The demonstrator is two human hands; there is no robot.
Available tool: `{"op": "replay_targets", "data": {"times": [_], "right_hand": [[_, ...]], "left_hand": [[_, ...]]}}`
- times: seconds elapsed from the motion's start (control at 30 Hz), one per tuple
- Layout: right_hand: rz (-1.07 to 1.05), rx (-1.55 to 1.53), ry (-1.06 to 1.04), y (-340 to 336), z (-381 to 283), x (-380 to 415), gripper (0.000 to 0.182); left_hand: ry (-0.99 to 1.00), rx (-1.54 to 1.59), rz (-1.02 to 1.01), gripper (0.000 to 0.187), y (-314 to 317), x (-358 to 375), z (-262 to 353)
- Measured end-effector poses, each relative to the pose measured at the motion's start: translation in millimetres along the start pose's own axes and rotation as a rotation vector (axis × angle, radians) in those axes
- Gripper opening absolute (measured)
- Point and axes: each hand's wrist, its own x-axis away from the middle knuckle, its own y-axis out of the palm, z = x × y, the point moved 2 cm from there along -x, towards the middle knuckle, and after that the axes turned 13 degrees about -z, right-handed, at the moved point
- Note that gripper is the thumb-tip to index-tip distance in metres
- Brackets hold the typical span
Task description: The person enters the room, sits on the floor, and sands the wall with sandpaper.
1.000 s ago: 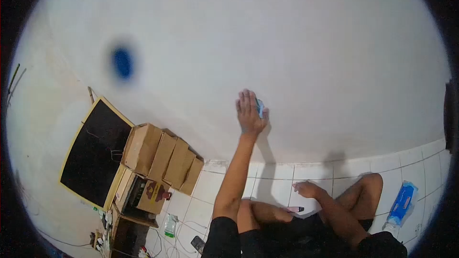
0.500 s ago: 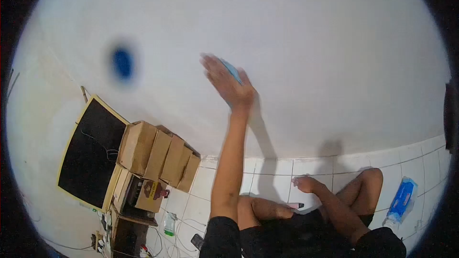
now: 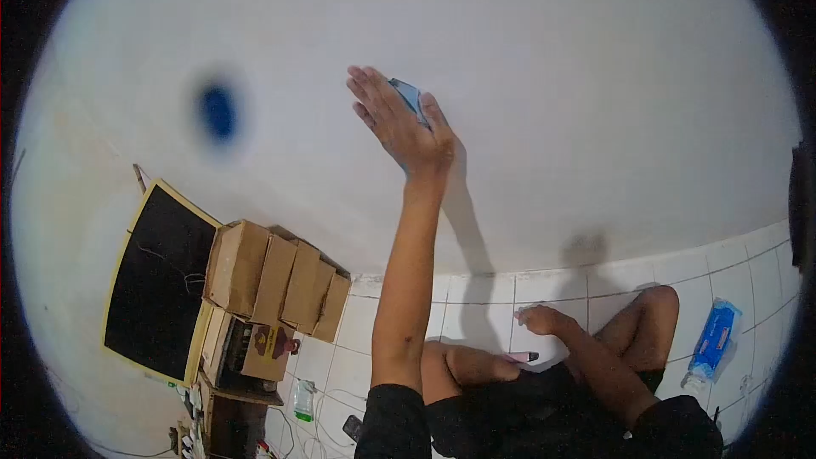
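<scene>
My left hand [image 3: 398, 123] is stretched up against the white wall [image 3: 552, 102], its back toward me. Under the palm it presses a light blue cloth [image 3: 408, 95], whose edge shows between the thumb and forefinger; the rest is hidden. My right hand [image 3: 544, 320] hangs low near my bent knee, above the floor tiles. Its fingers are curled together, and whatever they may hold is too small to make out. A small pink-and-black object [image 3: 525, 357] lies by my legs, below the right hand.
Stacked cardboard boxes [image 3: 276, 276] stand at the left beside a dark yellow-framed panel [image 3: 161, 285]. A blue-and-white plastic packet [image 3: 714, 340] lies on the tiled floor [image 3: 625, 265] at the right. Cables, a green-and-clear packet [image 3: 303, 399] and a phone [image 3: 353, 427] are at lower left.
My left hand has slid a little up and left along the wall with the blue cloth, and more of the cloth shows. My right hand stays nearly in place.
</scene>
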Motion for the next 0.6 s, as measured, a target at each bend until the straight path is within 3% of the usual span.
{"op": "replay_targets", "data": {"times": [0.1,0.17,0.27,0.33,0.47,0.6], "right_hand": [[0.013,-0.072,0.004,4.9,6.0,-5.1,0.032],[0.017,-0.114,0.023,1.5,-1.9,2.2,0.034],[0.012,-0.150,0.052,0.3,-2.5,6.4,0.043],[0.047,-0.223,0.114,7.5,-1.1,3.0,0.057],[-0.060,-0.254,0.193,-9.2,-18.6,13.6,0.061],[-0.049,-0.226,0.141,-14.1,-16.5,11.0,0.059]], "left_hand": [[0.053,-0.008,-0.127,0.071,33.2,59.4,10.7],[0.233,-0.138,-0.287,0.068,67.7,137.5,4.6],[0.392,-0.252,-0.289,0.065,78.9,177.0,-0.6],[0.383,-0.223,-0.298,0.064,68.5,157.8,1.9],[0.175,-0.079,-0.181,0.065,36.5,50.1,27.2],[0.091,-0.048,-0.047,0.068,31.8,20.6,37.9]]}}
